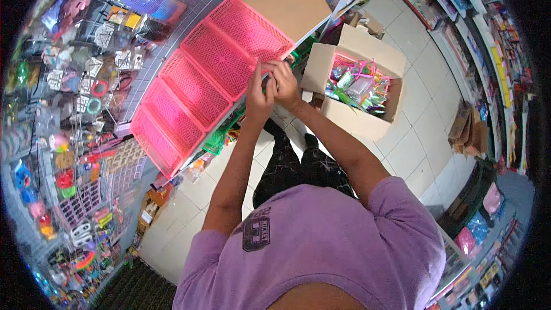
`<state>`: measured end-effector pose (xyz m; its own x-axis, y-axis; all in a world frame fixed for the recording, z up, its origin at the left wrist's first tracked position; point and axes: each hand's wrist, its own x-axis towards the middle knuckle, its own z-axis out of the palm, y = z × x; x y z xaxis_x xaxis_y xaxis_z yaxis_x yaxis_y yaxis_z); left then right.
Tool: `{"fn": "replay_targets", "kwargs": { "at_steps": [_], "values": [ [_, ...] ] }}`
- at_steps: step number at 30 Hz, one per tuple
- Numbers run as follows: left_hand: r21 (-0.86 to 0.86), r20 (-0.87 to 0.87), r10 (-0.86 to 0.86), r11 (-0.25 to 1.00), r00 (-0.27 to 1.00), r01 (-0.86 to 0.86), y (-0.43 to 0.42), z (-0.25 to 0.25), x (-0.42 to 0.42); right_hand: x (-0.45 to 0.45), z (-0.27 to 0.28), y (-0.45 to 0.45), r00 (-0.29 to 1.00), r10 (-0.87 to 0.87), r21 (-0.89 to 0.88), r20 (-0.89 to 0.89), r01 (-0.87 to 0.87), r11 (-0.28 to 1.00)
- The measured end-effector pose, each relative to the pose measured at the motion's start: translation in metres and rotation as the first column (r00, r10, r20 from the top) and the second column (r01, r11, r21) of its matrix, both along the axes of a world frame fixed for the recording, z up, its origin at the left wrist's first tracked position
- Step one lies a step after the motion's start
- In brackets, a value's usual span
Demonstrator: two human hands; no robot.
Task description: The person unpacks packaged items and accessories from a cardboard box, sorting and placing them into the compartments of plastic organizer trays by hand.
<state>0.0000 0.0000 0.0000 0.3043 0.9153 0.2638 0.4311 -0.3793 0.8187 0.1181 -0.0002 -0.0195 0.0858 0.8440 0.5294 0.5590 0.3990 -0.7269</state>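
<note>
My left hand point(259, 96) and my right hand point(285, 85) come together at the front edge of the pink plastic baskets point(208, 60). Both have their fingers bent and drawn close to each other. A small dark patch shows between them, but whatever they hold is too hidden to name. Several of these perforated baskets stand side by side in a row on the shelf, and their mesh bottoms show. Just right of my right hand is an open cardboard box point(357, 121) on the floor, with a pink basket of mixed packaged goods point(361, 86) inside.
A brown board point(285, 6) lies beyond the baskets. Hanging accessories on a wire rack point(195, 8) fill the left side. Stocked shelves point(488, 51) line the right, with folded cardboard point(468, 129) by them. White tiles point(422, 138) cover the floor.
</note>
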Motion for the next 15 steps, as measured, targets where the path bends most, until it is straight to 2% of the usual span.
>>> {"fn": "replay_targets", "kwargs": {
  "at_steps": [2, 3, 5, 6, 10, 13, 15],
  "values": [
    [0.001, -0.03, 0.057, 0.998, 0.998, -0.057, -0.01, -0.009, 0.005, 0.01, -0.007, 0.001, 0.995, 0.077, 0.021, 0.057, -0.078, 0.997],
    [-0.113, -0.071, 0.077, 0.99, 0.994, -0.085, -0.064, -0.003, -0.017, -0.015, -0.011, -0.051, 0.994, 0.094, -0.044, -0.059, -0.097, 0.994],
    [-0.254, 0.089, 0.137, 0.961, 0.987, -0.11, -0.083, -0.031, 0.004, 0.003, -0.023, -0.069, 0.992, 0.124, -0.088, -0.039, -0.127, 0.988],
    [-0.232, 0.032, 0.14, 0.964, 0.99, -0.129, -0.092, -0.051, 0.016, 0.015, -0.036, -0.083, 0.991, 0.122, -0.145, -0.063, -0.13, 0.981],
    [-0.321, 0.008, 0.134, 0.939, 0.991, -0.125, -0.145, -0.101, 0.024, 0.024, -0.089, -0.141, 0.993, 0.111, -0.298, -0.03, -0.115, 0.948],
    [-0.397, -0.129, 0.104, 0.906, 0.986, -0.147, -0.173, -0.139, 0.017, 0.021, -0.142, -0.174, 0.987, 0.162, -0.441, -0.003, -0.147, 0.885],
    [-0.42, -0.127, 0.065, 0.9, 0.99, -0.113, -0.185, -0.169, 0.007, 0.017, -0.18, -0.189, 0.981, 0.193, -0.553, -0.011, -0.166, 0.816]
  ]
}}
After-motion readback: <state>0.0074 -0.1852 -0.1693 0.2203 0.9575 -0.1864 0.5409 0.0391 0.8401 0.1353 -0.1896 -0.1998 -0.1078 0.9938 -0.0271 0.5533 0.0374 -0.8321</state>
